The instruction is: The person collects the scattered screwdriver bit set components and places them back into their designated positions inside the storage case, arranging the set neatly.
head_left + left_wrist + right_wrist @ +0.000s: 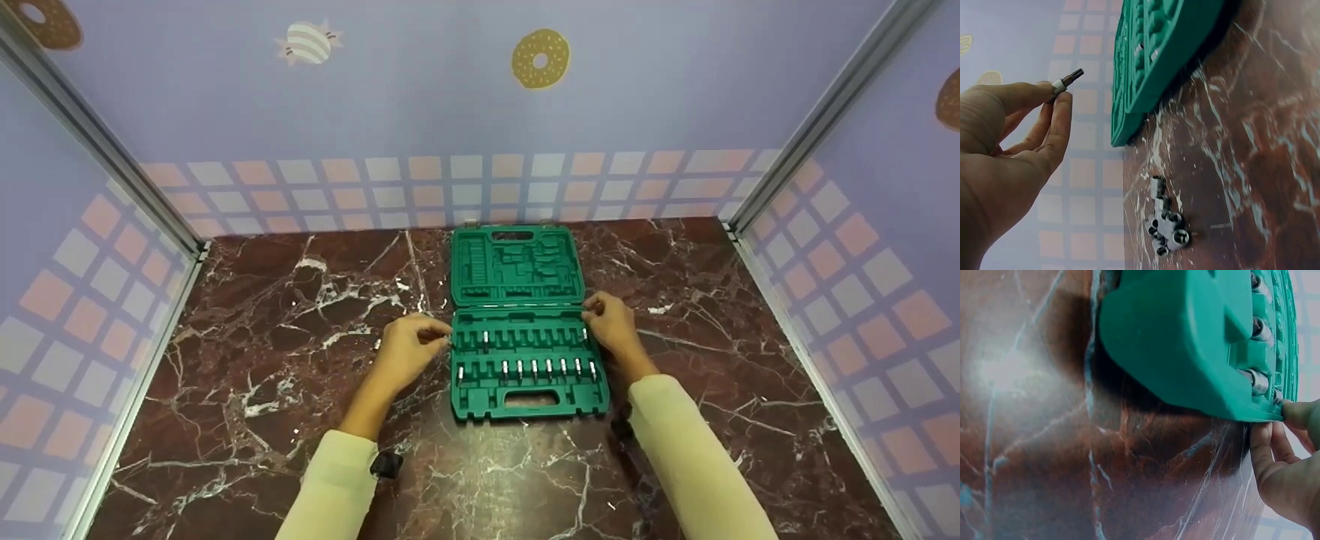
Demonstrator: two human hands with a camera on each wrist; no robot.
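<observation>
A green plastic socket case (529, 405) lies opened out on the table, its lid (517, 274) folded back to the far side. Several silver bit sockets (535, 367) stand in the near row of slots; the far row holds fewer. My left hand (405, 349) is by the case's left edge. Between thumb and fingertips it pinches a bit socket (1060, 86), the dark bit pointing away from the palm. On the right side, my right hand (611, 324) grips the case's edge near the hinge, thumb (1297, 414) on top and fingers against the outer wall.
A small pile of loose silver sockets (1169, 225) lies on the dark red marbled table (300, 420), left of the case. Patterned panels (420, 105) wall in the back and both sides. The lid's far edge lies close to the back wall.
</observation>
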